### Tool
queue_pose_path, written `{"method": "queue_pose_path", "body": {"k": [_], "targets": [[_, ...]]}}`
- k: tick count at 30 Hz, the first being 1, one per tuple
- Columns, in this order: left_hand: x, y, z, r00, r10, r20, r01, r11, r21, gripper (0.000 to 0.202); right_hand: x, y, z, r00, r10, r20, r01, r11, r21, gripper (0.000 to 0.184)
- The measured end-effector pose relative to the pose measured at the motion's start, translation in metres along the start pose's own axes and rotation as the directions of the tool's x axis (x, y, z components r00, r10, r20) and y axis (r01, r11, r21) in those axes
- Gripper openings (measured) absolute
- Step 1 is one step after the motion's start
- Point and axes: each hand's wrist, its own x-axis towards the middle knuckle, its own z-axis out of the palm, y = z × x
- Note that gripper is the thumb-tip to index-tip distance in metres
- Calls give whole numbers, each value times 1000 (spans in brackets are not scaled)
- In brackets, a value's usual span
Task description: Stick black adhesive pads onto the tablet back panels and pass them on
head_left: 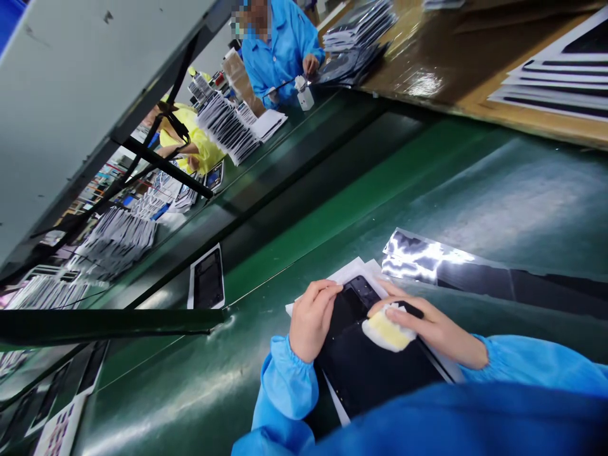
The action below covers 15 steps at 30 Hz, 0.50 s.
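A black glass panel (365,361) lies on a white sheet (349,271) on the green conveyor belt, close to my body. My left hand (311,320) has its fingers curled and pressed on the panel's left edge, holding it down. My right hand (430,329) lies over a yellow and white cleaning cloth (387,329) and presses it onto the panel's surface near its upper part. Both arms wear blue sleeves with elastic cuffs.
A shiny foil strip (427,259) lies just beyond the panel. Another panel on white backing (208,278) rests on the belt to the left. Stacks of panels (228,126) line the far side, where a person in blue (280,47) works. A brown bench (475,57) holds more stacks.
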Motion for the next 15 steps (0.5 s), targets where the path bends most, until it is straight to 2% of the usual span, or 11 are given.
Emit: {"method": "queue_pose_path", "body": {"k": [2,4,6,7,8,11,13,15], "targets": [[0,4,-1,999,-22,-47,24,999,36,25,-1,1,4,998,69,-14,-68,997,48,24],[-4,3,-1,983,-111,-145,126,987,101,36,-1,1,3,982,135,-132,-110,977,185,24],[-11,1,1,945,-224,-237,251,964,88,57,2,-3,-1,927,198,-319,-80,934,347,24],[-15,-1,3,932,-273,-239,290,956,36,63,3,-6,-5,885,224,-409,-41,911,410,24],[-20,-1,6,930,-308,-198,307,951,-37,64,6,-10,-9,839,242,-487,7,891,455,24],[-31,2,19,950,-305,69,312,921,-233,57,11,-20,-19,729,247,-639,128,867,481,21],[-31,6,28,949,-279,144,307,921,-238,57,13,-24,-22,706,236,-668,150,872,467,20],[-25,9,34,965,-245,93,254,961,-109,60,14,-27,-22,725,224,-651,143,876,460,20]]}}
